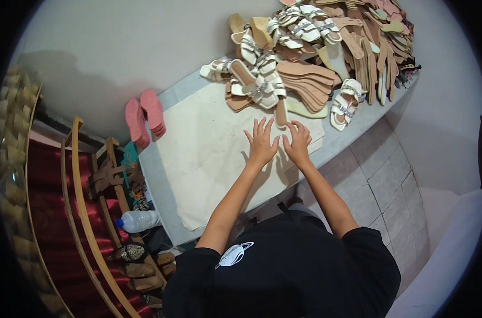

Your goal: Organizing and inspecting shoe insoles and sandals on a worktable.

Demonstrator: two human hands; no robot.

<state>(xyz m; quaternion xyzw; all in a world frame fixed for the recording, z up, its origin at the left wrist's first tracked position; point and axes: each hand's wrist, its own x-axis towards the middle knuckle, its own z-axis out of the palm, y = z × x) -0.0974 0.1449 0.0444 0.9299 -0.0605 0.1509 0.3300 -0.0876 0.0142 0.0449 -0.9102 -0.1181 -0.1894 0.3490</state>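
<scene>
Resting both palms: I lay my hands flat on the pale cloth (209, 153) that covers the middle of the workbench (357, 132).
Left hand (262, 146): fingers spread wide and open, holding nothing, pressed on the cloth near its far edge.
Right hand (298, 143): fingers open too, close beside my left; the fingertips reach the end of a tan sole strip (281, 114) that juts from the heap. I cannot tell whether they touch it.
Heap: white strapped sandals (262, 79) and stacked tan insoles (307, 82) crowd the far right end of the workbench.
Stray sandal: one white sandal (344, 103) lies apart, by the right edge.
Pink soles (144, 119): a pair lies at the far left corner.
Below the left edge: a plastic bottle (140, 220) and a wooden rack (103, 180) holding shoe pieces.
Floor: grey tiles (389, 180) to my right.
</scene>
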